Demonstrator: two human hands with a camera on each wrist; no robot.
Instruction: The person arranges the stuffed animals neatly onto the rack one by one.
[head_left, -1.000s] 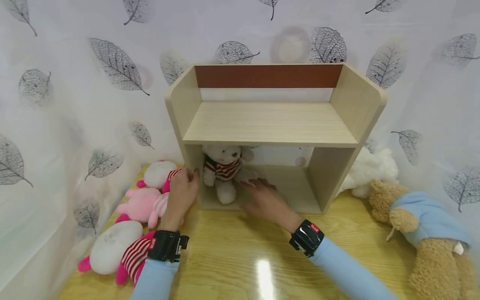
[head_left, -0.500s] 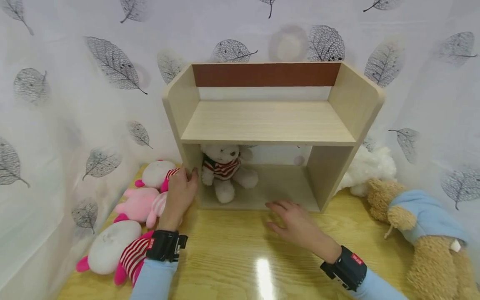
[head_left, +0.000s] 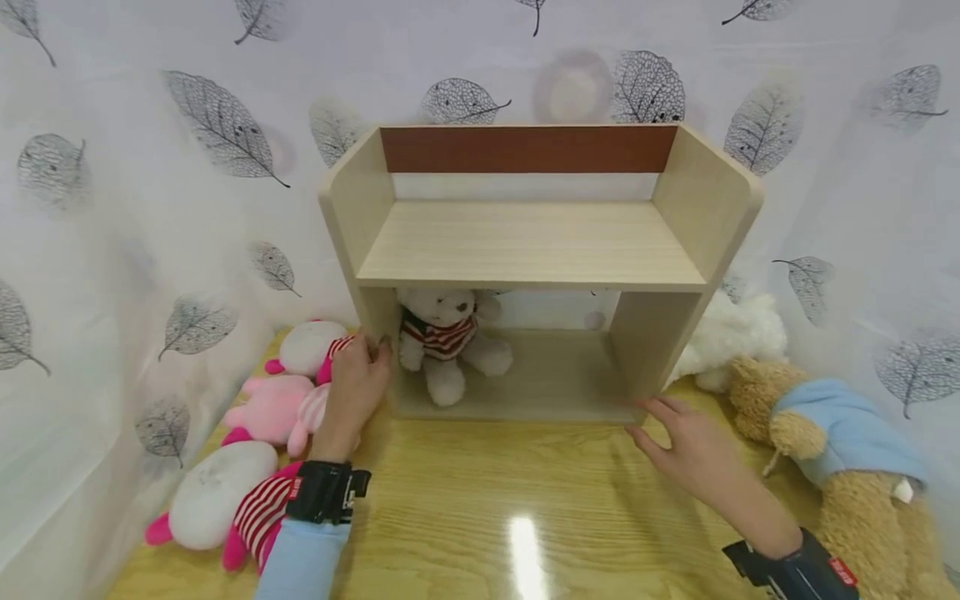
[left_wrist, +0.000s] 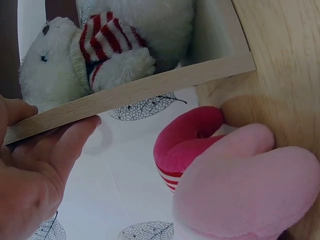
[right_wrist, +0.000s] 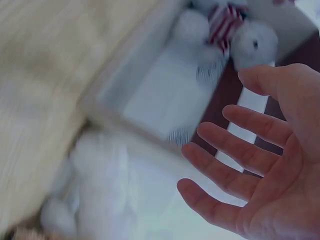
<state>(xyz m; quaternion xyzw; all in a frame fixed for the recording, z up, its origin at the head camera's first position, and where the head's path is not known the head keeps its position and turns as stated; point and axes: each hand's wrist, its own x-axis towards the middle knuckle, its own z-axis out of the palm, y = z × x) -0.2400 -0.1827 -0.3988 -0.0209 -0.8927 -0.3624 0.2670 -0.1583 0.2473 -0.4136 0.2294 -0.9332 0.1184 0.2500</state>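
A white teddy bear (head_left: 444, 340) in a red-and-white striped top sits at the left end of the lower compartment of a wooden shelf unit (head_left: 525, 242). My left hand (head_left: 352, 392) grips the front edge of the unit's left side panel, thumb on the inner face and fingers on the outer, as the left wrist view shows at the panel edge (left_wrist: 125, 97). Near the lower front corner of the right side panel, my right hand (head_left: 693, 450) is spread and holds nothing. In the right wrist view its fingers (right_wrist: 240, 155) are apart; contact with the panel cannot be told.
On the left lie several plush toys, among them a pink one (head_left: 273, 408) and one with a white head (head_left: 225, 492). At the right are a brown bear (head_left: 862, 508) in blue and a white plush toy (head_left: 738, 337). A leaf-patterned curtain (head_left: 165, 250) hangs behind.
My right hand has left the bear's leg and moved right, out of the compartment, to the right side panel. My left hand has stayed on the left panel. The bear has stayed in place.
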